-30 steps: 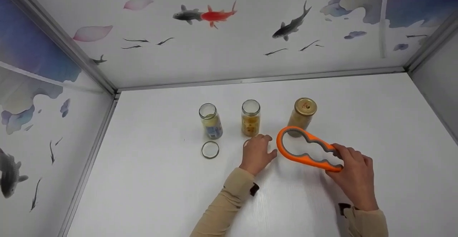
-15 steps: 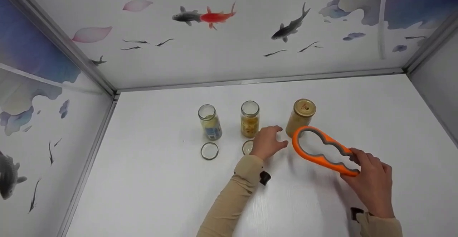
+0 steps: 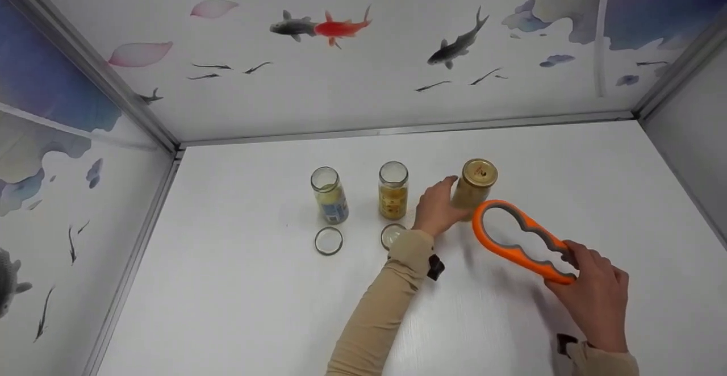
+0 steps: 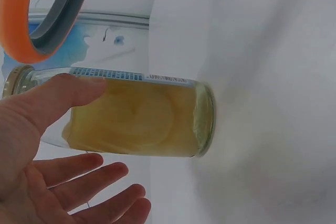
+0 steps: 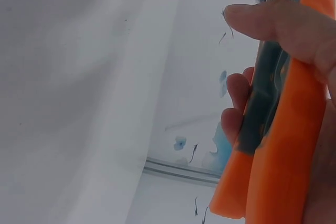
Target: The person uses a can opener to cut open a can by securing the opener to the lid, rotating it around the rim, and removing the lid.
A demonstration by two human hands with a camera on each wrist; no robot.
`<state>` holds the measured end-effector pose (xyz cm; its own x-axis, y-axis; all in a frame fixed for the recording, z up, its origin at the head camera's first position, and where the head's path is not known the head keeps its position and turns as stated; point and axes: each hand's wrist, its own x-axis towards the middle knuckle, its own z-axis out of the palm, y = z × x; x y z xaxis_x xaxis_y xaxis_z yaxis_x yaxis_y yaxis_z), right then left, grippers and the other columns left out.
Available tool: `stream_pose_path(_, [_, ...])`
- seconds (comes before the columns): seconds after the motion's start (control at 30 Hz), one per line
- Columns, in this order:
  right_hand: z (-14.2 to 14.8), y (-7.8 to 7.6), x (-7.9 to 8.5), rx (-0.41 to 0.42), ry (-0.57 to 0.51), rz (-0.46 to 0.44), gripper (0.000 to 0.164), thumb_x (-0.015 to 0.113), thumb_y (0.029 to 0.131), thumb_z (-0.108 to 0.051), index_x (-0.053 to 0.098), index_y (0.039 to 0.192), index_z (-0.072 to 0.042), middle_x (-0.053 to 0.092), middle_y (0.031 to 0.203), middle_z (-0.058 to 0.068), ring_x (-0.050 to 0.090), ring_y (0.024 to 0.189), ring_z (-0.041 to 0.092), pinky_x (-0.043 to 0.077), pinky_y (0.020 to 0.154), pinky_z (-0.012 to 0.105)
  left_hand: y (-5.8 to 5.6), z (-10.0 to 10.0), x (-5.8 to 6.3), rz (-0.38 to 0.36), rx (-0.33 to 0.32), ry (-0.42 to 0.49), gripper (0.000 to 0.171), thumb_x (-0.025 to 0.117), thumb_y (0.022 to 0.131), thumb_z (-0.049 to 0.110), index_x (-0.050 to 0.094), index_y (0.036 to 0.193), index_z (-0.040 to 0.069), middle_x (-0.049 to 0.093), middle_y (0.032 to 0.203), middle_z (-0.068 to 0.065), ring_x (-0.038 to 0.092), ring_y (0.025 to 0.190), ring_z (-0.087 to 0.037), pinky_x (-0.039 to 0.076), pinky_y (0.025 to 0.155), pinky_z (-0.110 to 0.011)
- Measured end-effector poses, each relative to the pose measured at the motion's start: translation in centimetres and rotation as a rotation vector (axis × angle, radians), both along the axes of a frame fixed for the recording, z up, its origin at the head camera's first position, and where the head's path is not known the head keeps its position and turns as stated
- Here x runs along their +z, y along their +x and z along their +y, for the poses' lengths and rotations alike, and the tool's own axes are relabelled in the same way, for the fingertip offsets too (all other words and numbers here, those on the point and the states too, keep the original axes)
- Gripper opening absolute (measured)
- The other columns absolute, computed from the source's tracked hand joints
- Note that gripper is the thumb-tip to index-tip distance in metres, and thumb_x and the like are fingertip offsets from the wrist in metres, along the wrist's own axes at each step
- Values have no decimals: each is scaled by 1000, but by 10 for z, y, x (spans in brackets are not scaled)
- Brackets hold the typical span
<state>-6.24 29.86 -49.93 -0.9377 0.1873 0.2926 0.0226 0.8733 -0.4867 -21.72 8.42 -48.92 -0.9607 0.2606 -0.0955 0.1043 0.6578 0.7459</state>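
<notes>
At the right of the row stands a jar [image 3: 472, 189] with a gold lid [image 3: 480, 172], upright and holding yellowish contents. My left hand [image 3: 438, 210] is at its left side, thumb in front and the other fingers spread. In the left wrist view the thumb overlaps the glass [image 4: 131, 116] while the fingers are apart from it; whether the thumb touches, I cannot tell. My right hand [image 3: 593, 291] grips the handle ends of an orange and grey jar opener [image 3: 511, 255]. The opener's rounded end hangs in front of the lidded jar. In the right wrist view, fingers wrap the opener's handles [image 5: 286, 145].
Two lidless jars stand further left: one with a blue label [image 3: 330, 197], one with a yellow label [image 3: 393, 194]. In front of them lie two loose lids, the left lid [image 3: 329, 241] and the other lid [image 3: 391, 234], partly behind my left sleeve. A printed wall [image 3: 341, 103] closes the back.
My left hand has moved right, from above the middle lid to the lidded jar. The right hand has carried the jar opener a little to the right. The jars stay put.
</notes>
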Motion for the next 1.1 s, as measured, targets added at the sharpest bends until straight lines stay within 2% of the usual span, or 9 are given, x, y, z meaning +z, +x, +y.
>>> stream_pose_path(0.17, [-2, 0, 0, -20, -6, -15, 61, 84, 62, 5, 57, 116, 5, 63, 95, 24, 52, 88, 40, 31, 83, 61, -5, 8, -10, 33, -3, 137, 82, 82, 79, 25, 39, 147, 12, 48, 142, -5, 45, 128, -18, 35, 105, -30])
stream_pose_path(0.27, [-3, -1, 0, -19, -13, -8, 60, 84, 62, 6, 57, 116, 5, 63, 95, 25, 53, 88, 41, 31, 82, 61, -7, 12, -16, 56, 3, 213, 84, 83, 77, 21, 38, 147, 13, 48, 142, -5, 45, 128, -17, 35, 105, -29])
stream_pose_path(0.43, [-7, -2, 1, -10, -23, 14, 59, 83, 62, 6, 58, 115, 3, 63, 94, 23, 53, 87, 39, 31, 83, 61, -8, 19, -23, 142, 7, 298, 68, 82, 79, 20, 48, 136, 10, 58, 127, -5, 53, 116, -13, 39, 99, -24])
stream_pose_path(0.53, [-9, -3, 4, -1, -31, 39, 58, 83, 61, 7, 59, 114, 2, 64, 93, 22, 53, 87, 37, 31, 83, 60, -7, 22, -26, 163, 24, 334, 59, 82, 78, 19, 53, 128, 8, 61, 120, -4, 55, 111, -12, 41, 95, -20])
stream_pose_path(0.73, [-13, -7, 10, 16, -37, 67, 60, 84, 60, 8, 59, 115, 3, 65, 93, 23, 54, 88, 38, 31, 83, 61, -6, 21, -26, 164, 35, 359, 59, 85, 74, 13, 54, 124, 9, 62, 117, -3, 57, 107, -10, 42, 92, -19])
stream_pose_path(0.93, [-11, -10, 16, 31, -25, 72, 64, 84, 59, 10, 58, 117, 3, 64, 95, 24, 54, 90, 39, 30, 85, 61, -3, 18, -24, 133, 34, 356, 58, 84, 75, 11, 53, 124, 10, 61, 117, -1, 57, 107, -9, 42, 94, -20])
stream_pose_path(1.1, [-7, -13, 22, 45, -1, 84, 65, 85, 57, 11, 59, 116, 3, 63, 94, 24, 53, 90, 39, 29, 85, 60, 2, 17, -25, 170, 15, 331, 56, 84, 75, 12, 53, 122, 11, 62, 113, -1, 57, 103, -8, 42, 91, -17])
